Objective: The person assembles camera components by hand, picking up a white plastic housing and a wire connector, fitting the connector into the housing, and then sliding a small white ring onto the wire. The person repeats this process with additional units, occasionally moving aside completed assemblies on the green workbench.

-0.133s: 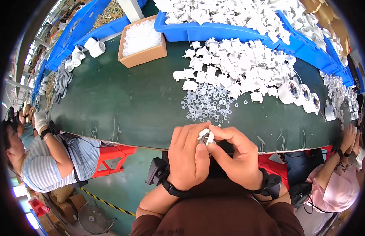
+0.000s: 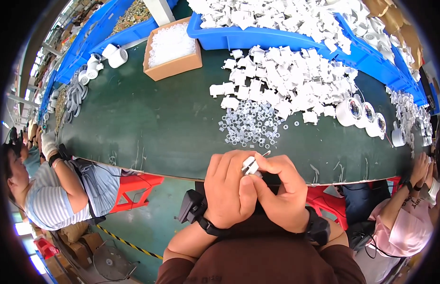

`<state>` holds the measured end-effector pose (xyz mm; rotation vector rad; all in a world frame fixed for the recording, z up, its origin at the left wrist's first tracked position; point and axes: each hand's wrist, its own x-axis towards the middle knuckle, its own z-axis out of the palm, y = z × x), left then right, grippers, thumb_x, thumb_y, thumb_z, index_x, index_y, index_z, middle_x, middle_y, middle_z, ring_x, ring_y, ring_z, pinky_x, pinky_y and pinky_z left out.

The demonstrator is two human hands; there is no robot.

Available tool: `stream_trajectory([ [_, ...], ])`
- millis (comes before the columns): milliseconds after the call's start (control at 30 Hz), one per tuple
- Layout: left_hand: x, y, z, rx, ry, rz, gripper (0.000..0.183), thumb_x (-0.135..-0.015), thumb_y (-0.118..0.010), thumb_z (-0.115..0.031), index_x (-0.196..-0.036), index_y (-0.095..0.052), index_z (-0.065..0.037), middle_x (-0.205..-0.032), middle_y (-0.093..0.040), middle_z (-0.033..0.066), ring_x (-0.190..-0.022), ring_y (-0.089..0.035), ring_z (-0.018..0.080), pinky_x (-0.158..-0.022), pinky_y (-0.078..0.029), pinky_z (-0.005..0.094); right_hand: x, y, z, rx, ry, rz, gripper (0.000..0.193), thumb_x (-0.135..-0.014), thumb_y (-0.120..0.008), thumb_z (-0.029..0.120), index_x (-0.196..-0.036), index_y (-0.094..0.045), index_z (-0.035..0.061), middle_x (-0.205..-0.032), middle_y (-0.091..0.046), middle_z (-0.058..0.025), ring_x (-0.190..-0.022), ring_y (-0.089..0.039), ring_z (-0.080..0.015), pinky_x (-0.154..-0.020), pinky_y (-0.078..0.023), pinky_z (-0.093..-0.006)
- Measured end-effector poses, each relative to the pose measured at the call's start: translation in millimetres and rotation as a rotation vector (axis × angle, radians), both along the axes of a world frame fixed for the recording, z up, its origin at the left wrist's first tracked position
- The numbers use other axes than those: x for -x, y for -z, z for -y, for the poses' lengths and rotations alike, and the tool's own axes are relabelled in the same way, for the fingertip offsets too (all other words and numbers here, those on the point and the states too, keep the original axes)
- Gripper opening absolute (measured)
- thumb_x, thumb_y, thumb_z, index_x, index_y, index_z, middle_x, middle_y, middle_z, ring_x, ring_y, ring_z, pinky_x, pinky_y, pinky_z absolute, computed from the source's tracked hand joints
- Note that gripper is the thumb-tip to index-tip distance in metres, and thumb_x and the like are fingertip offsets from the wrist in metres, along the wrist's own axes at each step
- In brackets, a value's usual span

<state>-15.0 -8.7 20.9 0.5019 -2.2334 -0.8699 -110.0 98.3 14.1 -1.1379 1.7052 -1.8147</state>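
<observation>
Just over the near edge of the table, both my hands meet around one small white plastic part [image 2: 250, 165]. My left hand [image 2: 228, 191] wraps it with curled fingers, its thumb pressing from below. My right hand [image 2: 287, 191] pinches the part's other side between thumb and forefinger. A dark slit shows across the part's face; the rest of it is hidden by my fingers. A thin pale tip [image 2: 266, 153] sticks out above my right forefinger, too small to name. Beyond my hands lie a heap of small translucent rings [image 2: 251, 124] and a pile of white plastic parts [image 2: 281, 80].
A cardboard box [image 2: 175, 72] of clear pieces and a blue bin [image 2: 229, 39] of white parts stand at the back. White round housings [image 2: 349, 111] sit on the right, grey loops [image 2: 75, 97] on the left. Co-workers sit either side; the left one wears a striped shirt [image 2: 59, 199].
The white part has turned between my fingers, so its slit face shows instead of its hollow side. My right hand has shifted slightly left and its grip has tilted.
</observation>
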Motion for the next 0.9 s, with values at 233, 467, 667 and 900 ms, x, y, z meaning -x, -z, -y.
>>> stream_trajectory([
  [233, 2, 2, 1, 0.054, 0.026, -0.02, 0.035, -0.095, -0.049, -0.027, -0.112, -0.065, -0.001, -0.105, -0.067, 0.014, -0.088, -0.058, 0.0344, -0.077, -0.047, 0.043, -2, 9, -3, 0.032, 0.055, -0.03, 0.039, -0.088, -0.069, -0.013, -0.126, -0.063, -0.0031, -0.106, -0.063, -0.0061, -0.101, -0.062, -0.0145, -0.091, -0.049, -0.0278],
  [467, -4, 1, 8, 0.087, 0.113, 0.026, 0.027, -0.087, -0.066, -0.017, -0.109, -0.065, -0.002, -0.103, -0.068, 0.013, -0.089, -0.06, 0.0341, -0.079, -0.05, 0.0417, 12, 11, -19, 0.018, -0.185, 0.107, 0.039, -0.097, -0.059, -0.012, -0.134, -0.06, -0.0018, -0.123, -0.061, -0.0088, -0.11, -0.061, -0.0155, -0.097, -0.047, -0.0294],
  [667, -4, -9, 24, 0.171, 0.18, 0.138, 0.027, -0.089, -0.063, -0.015, -0.112, -0.067, -0.002, -0.1, -0.068, 0.0128, -0.084, -0.06, 0.0335, -0.075, -0.05, 0.0411, 71, 0, -15, -0.266, 0.229, -0.259, 0.015, -0.098, -0.065, 0.0, -0.112, -0.068, -0.001, -0.096, -0.069, -0.0062, -0.088, -0.065, -0.0111, -0.077, -0.052, -0.0251],
  [900, 4, -6, 14, 0.1, 0.111, 0.021, 0.03, -0.077, -0.076, -0.006, -0.105, -0.064, -0.005, -0.103, -0.068, 0.0122, -0.088, -0.064, 0.0348, -0.078, -0.051, 0.0421, 100, -2, -5, -0.395, 0.353, -0.696, 0.013, -0.089, -0.069, 0.001, -0.101, -0.073, 0.0021, -0.091, -0.064, -0.0153, -0.082, -0.065, -0.0359, -0.072, -0.053, -0.0401],
])
